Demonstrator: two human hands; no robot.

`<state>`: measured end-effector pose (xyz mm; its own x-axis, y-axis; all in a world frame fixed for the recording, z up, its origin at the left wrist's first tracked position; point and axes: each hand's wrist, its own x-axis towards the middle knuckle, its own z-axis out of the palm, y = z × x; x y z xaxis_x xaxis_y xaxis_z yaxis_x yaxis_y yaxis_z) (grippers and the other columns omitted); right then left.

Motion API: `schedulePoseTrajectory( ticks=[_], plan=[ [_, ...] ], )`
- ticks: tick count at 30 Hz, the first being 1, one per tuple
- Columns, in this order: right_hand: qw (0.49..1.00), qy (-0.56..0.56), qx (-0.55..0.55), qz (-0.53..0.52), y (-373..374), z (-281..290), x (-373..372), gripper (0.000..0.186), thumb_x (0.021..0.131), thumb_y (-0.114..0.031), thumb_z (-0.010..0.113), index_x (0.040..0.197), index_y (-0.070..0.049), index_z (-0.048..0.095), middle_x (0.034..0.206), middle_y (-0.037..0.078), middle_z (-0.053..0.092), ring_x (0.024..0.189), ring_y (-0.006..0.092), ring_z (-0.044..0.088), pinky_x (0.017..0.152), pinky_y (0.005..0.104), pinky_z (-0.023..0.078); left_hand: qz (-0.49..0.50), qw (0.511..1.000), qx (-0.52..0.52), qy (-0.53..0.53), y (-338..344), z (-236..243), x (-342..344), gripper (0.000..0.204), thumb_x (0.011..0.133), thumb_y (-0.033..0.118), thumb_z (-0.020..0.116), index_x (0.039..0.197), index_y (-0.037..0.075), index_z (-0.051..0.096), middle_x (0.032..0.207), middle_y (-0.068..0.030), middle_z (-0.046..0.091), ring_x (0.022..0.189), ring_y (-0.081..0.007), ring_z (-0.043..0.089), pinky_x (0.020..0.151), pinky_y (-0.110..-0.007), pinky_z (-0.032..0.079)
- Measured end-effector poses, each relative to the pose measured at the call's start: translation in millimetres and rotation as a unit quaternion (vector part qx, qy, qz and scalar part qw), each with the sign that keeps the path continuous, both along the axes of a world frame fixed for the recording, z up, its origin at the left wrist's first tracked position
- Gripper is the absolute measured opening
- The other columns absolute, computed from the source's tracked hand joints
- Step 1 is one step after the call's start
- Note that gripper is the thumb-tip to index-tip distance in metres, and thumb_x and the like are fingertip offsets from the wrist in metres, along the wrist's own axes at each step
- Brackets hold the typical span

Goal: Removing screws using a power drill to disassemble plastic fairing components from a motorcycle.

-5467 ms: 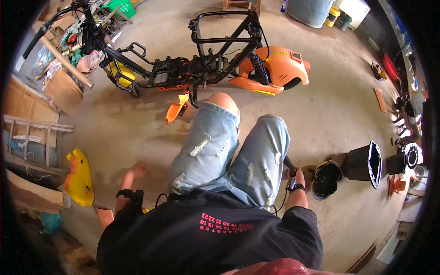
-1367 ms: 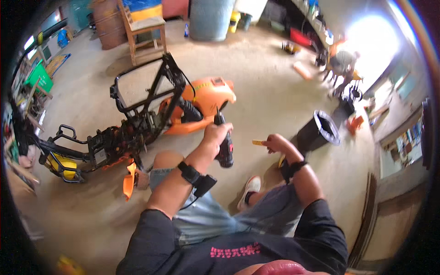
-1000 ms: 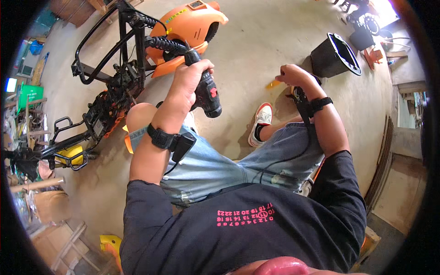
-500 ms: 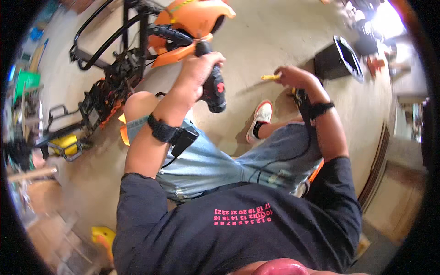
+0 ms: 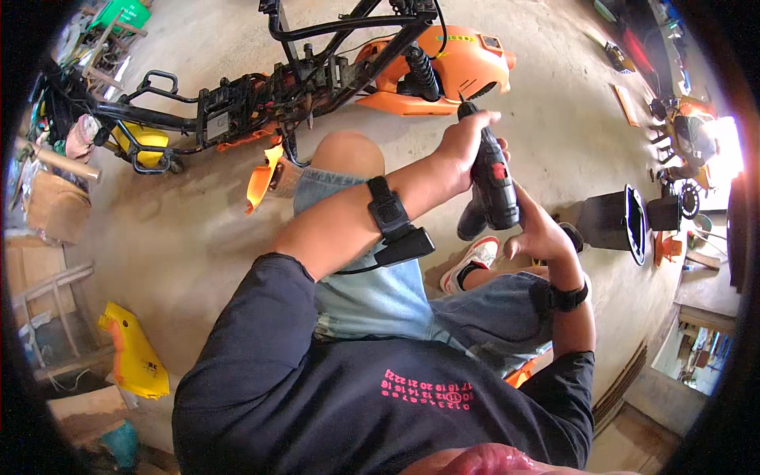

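Note:
My left hand (image 5: 465, 149) is closed around a black cordless drill (image 5: 497, 190) with a red mark on its side. The drill's bit points up and away, toward an orange body panel (image 5: 467, 63) at the front of a stripped black vehicle frame (image 5: 317, 79). Beside the drill's rear end is my right hand (image 5: 545, 237), its thumb spread away from the fingers. Part of those fingers is hidden behind the drill, and I see nothing held in them.
A loose orange-yellow piece (image 5: 264, 178) is by my left knee. A yellow panel (image 5: 141, 356) lies on the floor at left. Black bins (image 5: 613, 220) lie to the right. Wooden boards and clutter line the left side; a parked orange vehicle (image 5: 693, 131) is far right.
The view has swung left. My left hand has brought the drill closer to my right hand. The small yellow object that was in my right hand is out of sight.

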<state>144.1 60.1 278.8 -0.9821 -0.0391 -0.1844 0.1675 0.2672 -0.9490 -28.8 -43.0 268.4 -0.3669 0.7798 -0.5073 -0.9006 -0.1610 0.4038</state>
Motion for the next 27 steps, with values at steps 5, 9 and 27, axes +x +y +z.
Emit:
schedulePoseTrajectory(
  ticks=[5,9,27],
  plan=[
    [0.986,0.037,-0.046,-0.154,-31.7,-20.0,-16.7,0.083,0.071,-0.006,0.079,0.138,-0.008,0.030,0.115,0.011,0.054,0.106,0.0197,0.055,0.090,0.0351,0.046,0.057,0.996,0.059,-0.027,-3.9,-6.3,-5.6,0.037,0.079,0.030,0.064,0.101,0.009,0.044,0.076,-0.0111,0.056,0.068,-0.0275,0.061,0.065,-0.042,0.053],
    [0.968,0.109,0.051,-0.219,-44.5,-41.2,-26.8,0.062,0.077,-0.004,0.069,0.129,-0.007,0.037,0.096,0.006,0.056,0.085,0.0168,0.058,0.078,0.0330,0.049,0.078,0.996,0.033,-0.019,-0.6,-17.6,0.4,0.032,0.079,0.028,0.064,0.097,0.009,0.045,0.072,-0.0082,0.054,0.065,-0.0228,0.059,0.065,-0.038,0.052],
    [0.788,0.087,-0.609,-0.030,-31.9,16.9,-1.9,0.064,0.074,-0.020,0.058,0.131,0.003,0.039,0.096,0.008,0.057,0.048,0.0092,0.047,0.056,0.0242,0.041,0.036,0.941,0.221,0.252,-29.0,45.6,25.1,0.041,0.090,0.047,0.055,0.107,0.010,0.058,0.113,-0.0126,0.062,0.108,-0.0236,0.057,0.096,-0.041,0.042]
  ],
)
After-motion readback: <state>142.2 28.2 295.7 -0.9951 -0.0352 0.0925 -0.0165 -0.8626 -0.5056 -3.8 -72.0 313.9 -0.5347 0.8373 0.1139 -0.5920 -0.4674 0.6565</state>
